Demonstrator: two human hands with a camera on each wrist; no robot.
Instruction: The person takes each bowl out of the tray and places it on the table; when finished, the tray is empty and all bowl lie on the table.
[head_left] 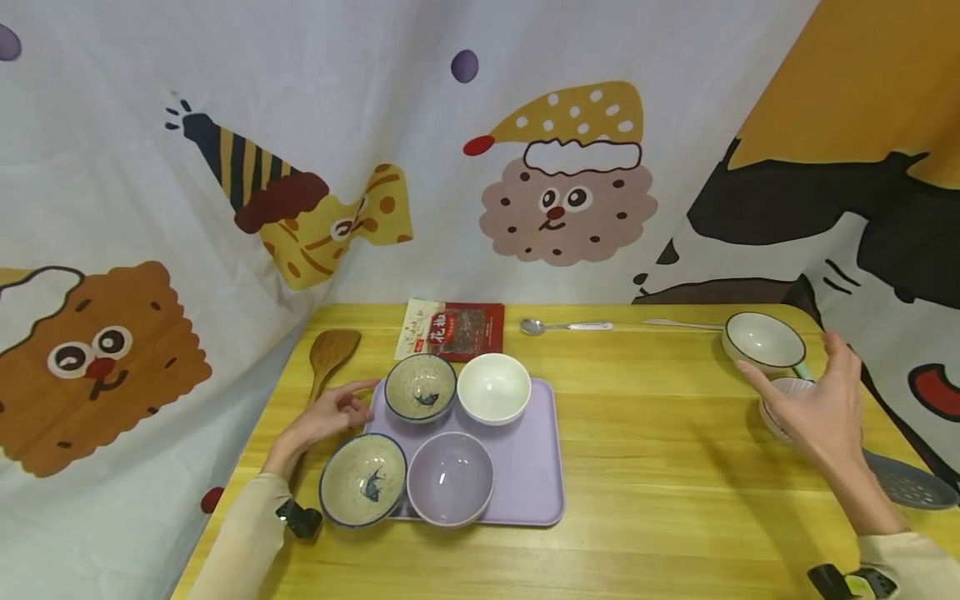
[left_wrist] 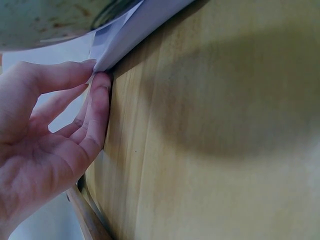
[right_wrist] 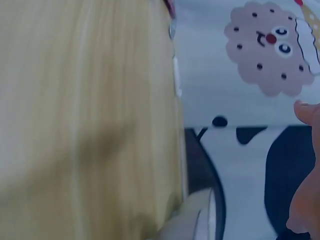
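Observation:
My left hand (head_left: 333, 414) is at the left edge of the lilac tray (head_left: 525, 467), and in the left wrist view its thumb and fingertips pinch the tray's rim (left_wrist: 107, 55). Close by that hand are two speckled bowls with blue rims, a back one (head_left: 420, 388) on the tray and a front one (head_left: 363, 481) overlapping its left edge. A white bowl (head_left: 494, 388) and a purple bowl (head_left: 452, 479) also sit on it. Over at the right, my right hand (head_left: 821, 408) is spread and raised, holding nothing. It partly hides a ribbed white bowl (head_left: 774, 417).
A cream bowl with a dark rim (head_left: 763, 340) stands at the back right, near a thin pale utensil (head_left: 682, 323). A dark slotted turner (head_left: 911, 482) lies at the right edge. Further back are a spoon (head_left: 566, 326) and a spice packet (head_left: 453, 329); a wooden spatula (head_left: 332, 354) lies left.

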